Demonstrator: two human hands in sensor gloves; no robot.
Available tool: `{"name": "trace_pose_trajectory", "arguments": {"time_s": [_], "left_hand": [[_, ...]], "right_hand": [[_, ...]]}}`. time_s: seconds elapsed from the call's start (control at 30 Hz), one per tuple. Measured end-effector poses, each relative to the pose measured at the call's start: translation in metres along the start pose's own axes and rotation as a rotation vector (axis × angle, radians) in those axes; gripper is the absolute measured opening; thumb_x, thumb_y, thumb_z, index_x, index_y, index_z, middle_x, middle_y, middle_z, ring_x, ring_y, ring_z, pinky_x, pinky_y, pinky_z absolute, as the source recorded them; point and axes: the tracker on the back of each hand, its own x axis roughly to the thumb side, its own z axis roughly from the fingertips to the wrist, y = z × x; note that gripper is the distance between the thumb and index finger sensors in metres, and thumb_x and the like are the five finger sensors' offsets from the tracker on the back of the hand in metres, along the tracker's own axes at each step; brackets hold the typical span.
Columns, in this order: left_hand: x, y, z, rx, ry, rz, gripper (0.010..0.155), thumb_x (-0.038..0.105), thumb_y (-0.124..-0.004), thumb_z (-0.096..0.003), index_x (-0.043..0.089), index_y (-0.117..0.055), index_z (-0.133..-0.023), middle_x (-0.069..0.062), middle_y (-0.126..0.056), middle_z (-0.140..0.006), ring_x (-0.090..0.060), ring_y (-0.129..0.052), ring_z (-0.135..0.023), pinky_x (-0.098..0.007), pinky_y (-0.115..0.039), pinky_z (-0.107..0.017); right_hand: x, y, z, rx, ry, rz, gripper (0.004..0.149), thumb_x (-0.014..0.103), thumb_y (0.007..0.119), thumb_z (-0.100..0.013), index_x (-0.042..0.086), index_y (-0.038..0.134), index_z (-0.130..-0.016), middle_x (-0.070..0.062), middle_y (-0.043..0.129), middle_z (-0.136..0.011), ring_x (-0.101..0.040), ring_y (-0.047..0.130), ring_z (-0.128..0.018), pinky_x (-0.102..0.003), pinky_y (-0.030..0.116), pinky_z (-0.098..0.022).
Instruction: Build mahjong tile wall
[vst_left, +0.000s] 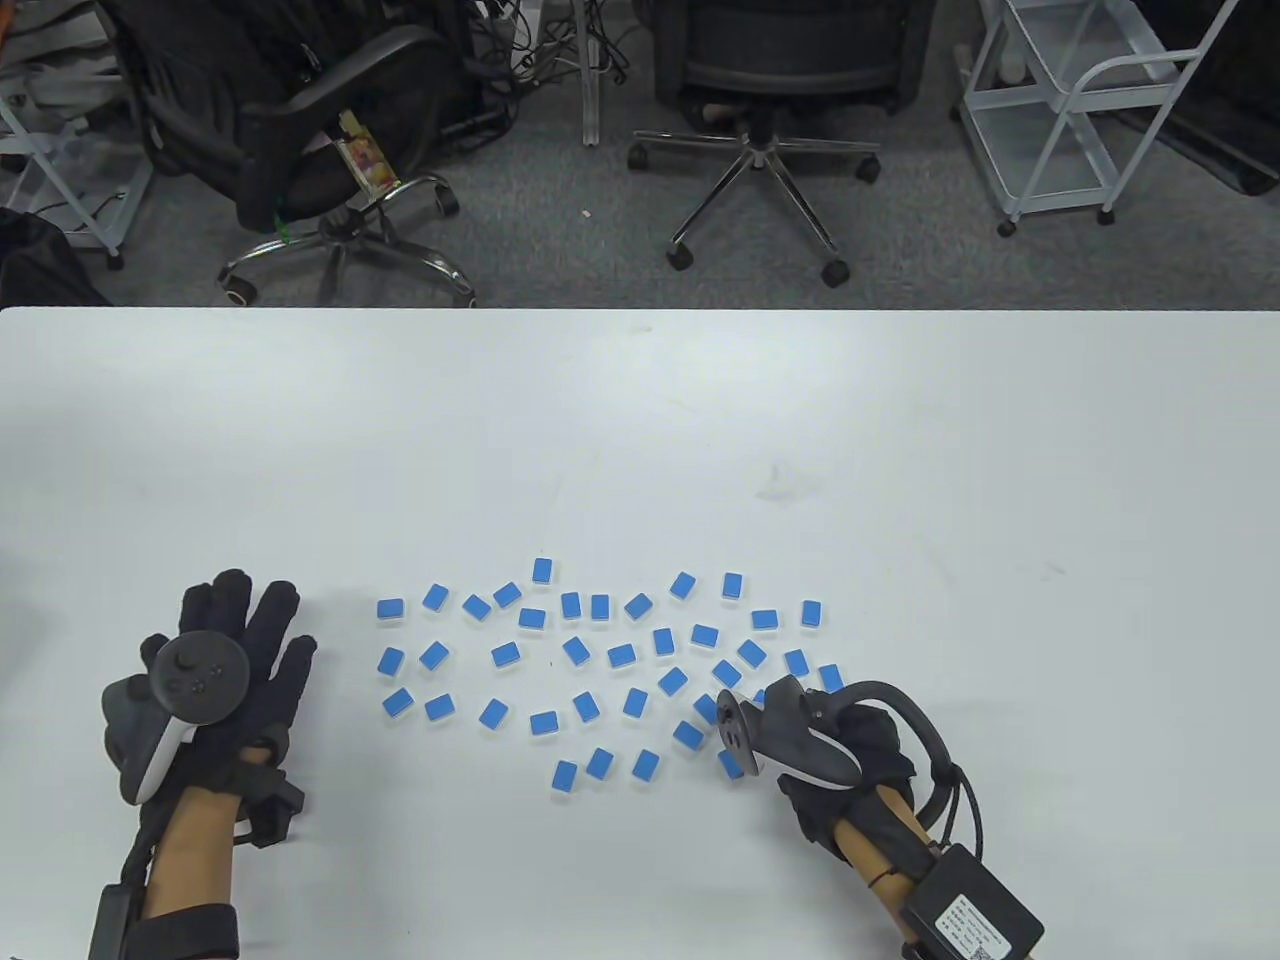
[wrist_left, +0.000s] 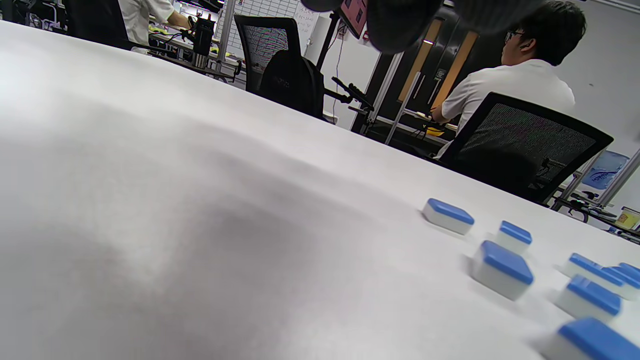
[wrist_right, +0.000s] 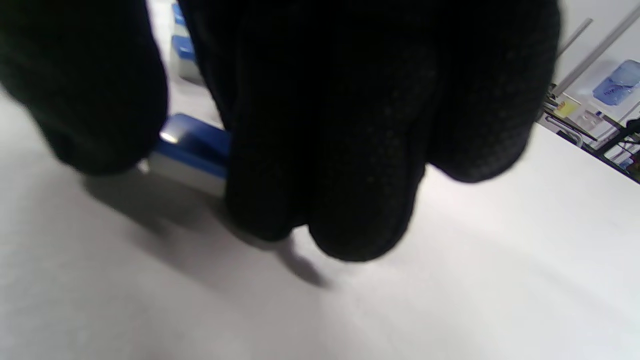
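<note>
Several blue-backed mahjong tiles (vst_left: 600, 660) lie scattered flat on the white table (vst_left: 640, 420), with no row built. My left hand (vst_left: 245, 625) rests flat on the table with its fingers spread, left of the tiles and touching none. The nearest tiles (wrist_left: 502, 269) show in the left wrist view. My right hand (vst_left: 790, 725) is at the right end of the scatter, its fingers hidden under the tracker. In the right wrist view its thumb (wrist_right: 90, 100) and fingers (wrist_right: 325, 150) pinch one blue tile (wrist_right: 192, 150) at table level.
The far table edge (vst_left: 640, 310) runs in front of office chairs (vst_left: 770, 90) and a white cart (vst_left: 1070, 110). Bare table surface lies beyond the tiles and to their right (vst_left: 1050, 600).
</note>
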Motion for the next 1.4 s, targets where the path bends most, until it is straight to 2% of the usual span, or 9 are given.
{"name": "trace_pose_trajectory", "arguments": {"time_s": [0.17,0.27,0.47,0.53,0.57,0.63,0.77,1.13,1.4], "left_hand": [[0.000,0.001,0.001,0.002,-0.002,0.006,0.065,0.066,-0.053,-0.0489,0.054,-0.041,-0.112,0.019,-0.016,-0.126,-0.015,-0.010,-0.121,-0.058,-0.009,-0.085],[-0.001,0.001,0.000,0.002,0.000,0.010,0.065,0.066,-0.053,-0.0490,0.054,-0.042,-0.111,0.019,-0.016,-0.126,-0.015,-0.010,-0.121,-0.058,-0.009,-0.085],[0.000,0.001,0.000,0.000,0.000,0.006,0.065,0.065,-0.053,-0.0490,0.054,-0.042,-0.111,0.018,-0.016,-0.126,-0.015,-0.010,-0.121,-0.058,-0.009,-0.085],[0.000,0.001,0.000,-0.001,0.000,0.005,0.065,0.065,-0.053,-0.0490,0.054,-0.042,-0.111,0.018,-0.016,-0.126,-0.015,-0.010,-0.121,-0.058,-0.009,-0.085],[0.000,0.000,0.000,-0.002,0.000,0.004,0.065,0.065,-0.053,-0.0490,0.054,-0.042,-0.111,0.018,-0.016,-0.126,-0.015,-0.010,-0.121,-0.058,-0.009,-0.085],[0.001,0.000,0.000,-0.004,-0.002,0.003,0.064,0.065,-0.053,-0.0490,0.054,-0.042,-0.111,0.018,-0.016,-0.126,-0.015,-0.011,-0.121,-0.058,-0.009,-0.085],[0.000,0.000,-0.001,-0.010,0.001,0.002,0.064,0.065,-0.053,-0.0490,0.053,-0.042,-0.111,0.018,-0.017,-0.126,-0.015,-0.010,-0.121,-0.058,-0.009,-0.085],[0.000,0.000,0.000,-0.015,0.006,0.004,0.064,0.065,-0.054,-0.0491,0.053,-0.043,-0.112,0.017,-0.017,-0.126,-0.016,-0.010,-0.120,-0.058,-0.010,-0.085],[0.001,-0.001,-0.001,-0.024,0.006,0.004,0.064,0.065,-0.054,-0.0492,0.052,-0.044,-0.112,0.017,-0.018,-0.126,-0.016,-0.010,-0.120,-0.058,-0.010,-0.085]], "right_hand": [[-0.003,0.001,0.000,0.024,0.004,0.029,0.061,0.047,0.098,-0.025,0.010,0.091,-0.073,-0.005,0.110,-0.056,-0.028,0.111,-0.046,-0.052,0.088,-0.043],[-0.019,-0.002,-0.001,0.053,0.047,0.002,0.060,0.045,0.099,-0.025,0.015,0.088,-0.076,-0.004,0.107,-0.063,-0.028,0.108,-0.054,-0.053,0.085,-0.049],[-0.084,0.008,-0.013,-0.003,0.233,-0.148,0.060,0.038,0.100,-0.026,0.020,0.082,-0.080,-0.004,0.100,-0.074,-0.031,0.101,-0.065,-0.057,0.077,-0.058],[-0.097,0.017,-0.019,-0.044,0.209,-0.231,0.060,0.038,0.100,-0.026,0.021,0.082,-0.080,-0.003,0.098,-0.075,-0.030,0.099,-0.067,-0.057,0.075,-0.061],[-0.101,0.022,-0.022,-0.121,0.175,-0.290,0.060,0.036,0.101,-0.024,0.021,0.083,-0.079,-0.003,0.099,-0.075,-0.030,0.099,-0.068,-0.057,0.074,-0.062],[-0.107,0.027,-0.029,-0.126,0.163,-0.327,0.060,0.036,0.102,-0.024,0.022,0.083,-0.079,-0.002,0.098,-0.076,-0.029,0.099,-0.068,-0.057,0.074,-0.064],[-0.113,0.030,-0.031,-0.138,0.179,-0.394,0.059,0.035,0.102,-0.023,0.025,0.084,-0.078,-0.001,0.097,-0.076,-0.028,0.097,-0.070,-0.058,0.071,-0.066],[-0.115,0.030,-0.029,-0.136,0.183,-0.386,0.057,0.034,0.101,-0.024,0.034,0.084,-0.078,0.005,0.093,-0.080,-0.024,0.094,-0.075,-0.059,0.068,-0.069],[-0.116,0.030,-0.029,-0.121,0.199,-0.400,0.058,0.035,0.099,-0.025,0.030,0.082,-0.081,0.003,0.092,-0.081,-0.025,0.093,-0.075,-0.060,0.067,-0.069]]}}
